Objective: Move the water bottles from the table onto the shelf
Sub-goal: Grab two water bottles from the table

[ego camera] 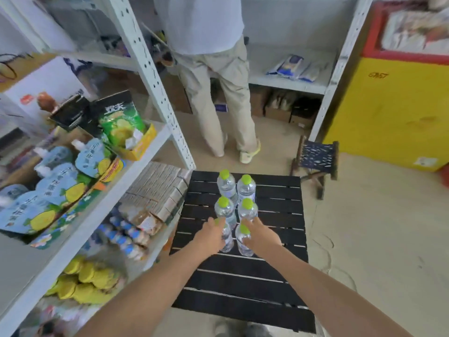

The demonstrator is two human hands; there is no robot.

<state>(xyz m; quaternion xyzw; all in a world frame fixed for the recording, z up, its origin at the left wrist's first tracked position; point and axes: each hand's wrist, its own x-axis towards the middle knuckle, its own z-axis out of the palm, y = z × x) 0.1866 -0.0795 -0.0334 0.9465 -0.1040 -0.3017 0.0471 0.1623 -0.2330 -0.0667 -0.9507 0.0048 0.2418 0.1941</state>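
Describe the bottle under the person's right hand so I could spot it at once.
Find the black slatted table beside the shelf. Six green-capped water bottles stand there in two columns. Yours is the nearest bottle in the right column, the one the right hand is closing on.

I see a person in beige trousers (226, 98) standing at the far racking, back to me. A folding stool (315, 159) sits near a yellow and red freezer chest (393, 105). To my left lie blue drink pouches (58, 181), a green snack bag (120, 125) and stacked cartons (158, 188).
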